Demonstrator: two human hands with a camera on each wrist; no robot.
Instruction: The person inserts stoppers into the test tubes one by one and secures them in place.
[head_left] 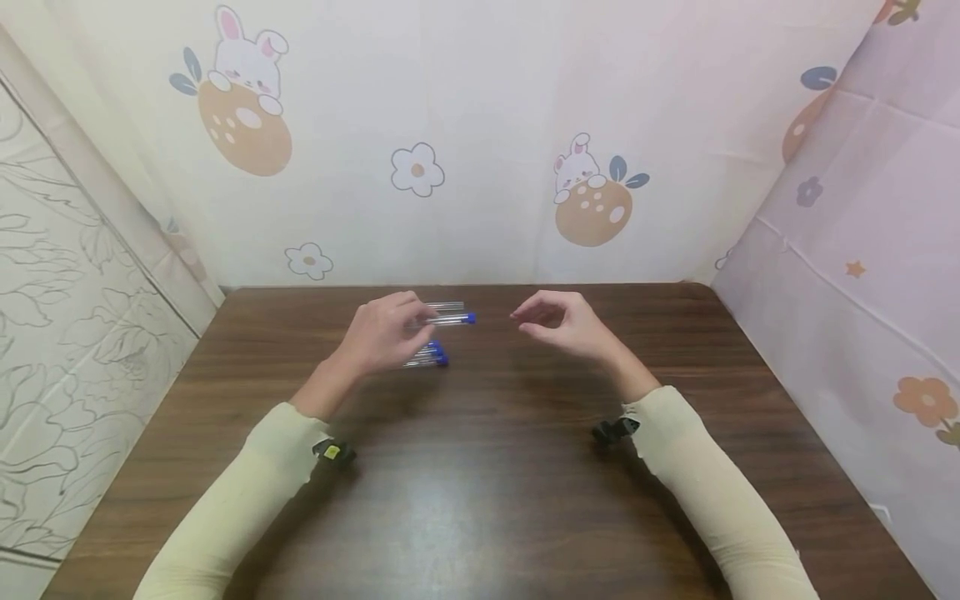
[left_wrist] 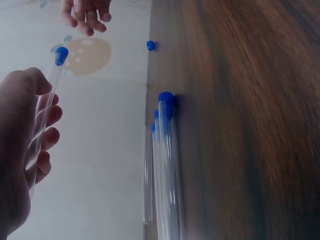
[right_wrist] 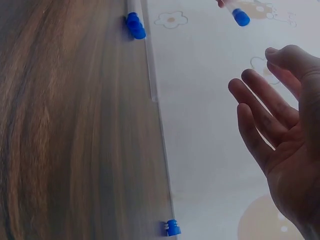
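My left hand [head_left: 386, 333] grips a clear test tube [left_wrist: 44, 112] above the table, thumb on one side and fingers curled round the other. A blue cap [left_wrist: 61, 56] closes the end pointing toward my right hand. Held to the right of that capped end, my right hand [head_left: 566, 325] is empty, its fingers loosely bent and apart from the thumb. Below the left hand, several blue-capped test tubes [left_wrist: 167, 150] lie side by side on the table. An uncapped tube [left_wrist: 147, 175] lies just beyond them.
A loose blue cap [right_wrist: 172, 228] sits near the far edge of the brown wooden table [head_left: 450, 500]. Behind the table hangs a pale curtain [head_left: 487, 208] printed with rabbits and flowers. Each sleeve carries a small black wrist camera [head_left: 615, 431].
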